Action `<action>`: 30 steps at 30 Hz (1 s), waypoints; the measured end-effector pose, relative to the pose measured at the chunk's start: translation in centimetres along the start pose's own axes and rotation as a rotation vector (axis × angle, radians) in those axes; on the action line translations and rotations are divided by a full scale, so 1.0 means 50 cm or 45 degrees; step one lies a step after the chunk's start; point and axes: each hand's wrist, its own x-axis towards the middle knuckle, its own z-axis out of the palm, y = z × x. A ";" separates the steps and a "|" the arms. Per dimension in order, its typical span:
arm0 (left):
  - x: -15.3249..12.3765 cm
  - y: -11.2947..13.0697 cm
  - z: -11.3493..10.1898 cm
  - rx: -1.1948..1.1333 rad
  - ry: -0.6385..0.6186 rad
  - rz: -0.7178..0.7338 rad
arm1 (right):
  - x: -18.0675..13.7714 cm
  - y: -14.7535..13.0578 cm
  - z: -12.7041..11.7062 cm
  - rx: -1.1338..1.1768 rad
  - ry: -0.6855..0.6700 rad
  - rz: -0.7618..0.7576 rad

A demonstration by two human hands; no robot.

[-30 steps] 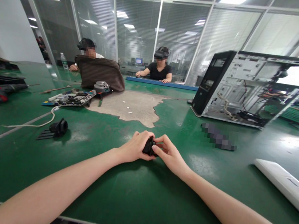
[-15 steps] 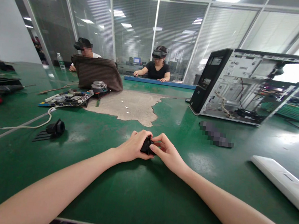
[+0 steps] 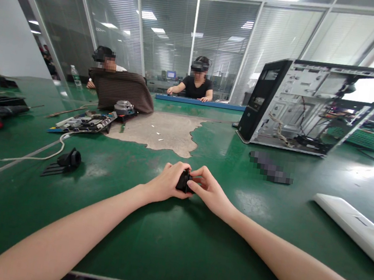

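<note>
My left hand (image 3: 167,182) and my right hand (image 3: 208,189) meet over the green table (image 3: 159,246), both closed around a small black part (image 3: 183,181). The left fingers wrap its left side. On the right side, thumb and fingers pinch it. Most of the part is hidden between the hands, so I cannot make out its shape. Both forearms stretch forward from the near table edge.
An open computer case (image 3: 301,107) stands at the back right, a white flat panel (image 3: 354,228) lies near right. A black webcam-like piece with a white cable (image 3: 69,160) lies left, a circuit board (image 3: 86,123) and tools beyond it. Two people sit across the table.
My hands stay together on the black part, almost unmoved. The view has shifted slightly since a second ago.
</note>
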 end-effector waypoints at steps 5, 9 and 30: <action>0.000 0.002 -0.003 -0.008 -0.010 -0.010 | 0.004 0.003 -0.006 -0.017 -0.010 0.053; -0.001 0.001 -0.003 0.003 -0.009 -0.010 | -0.004 0.000 -0.008 0.050 -0.104 -0.016; -0.001 -0.001 0.000 -0.008 0.012 -0.008 | 0.003 0.001 -0.001 -0.035 0.003 -0.052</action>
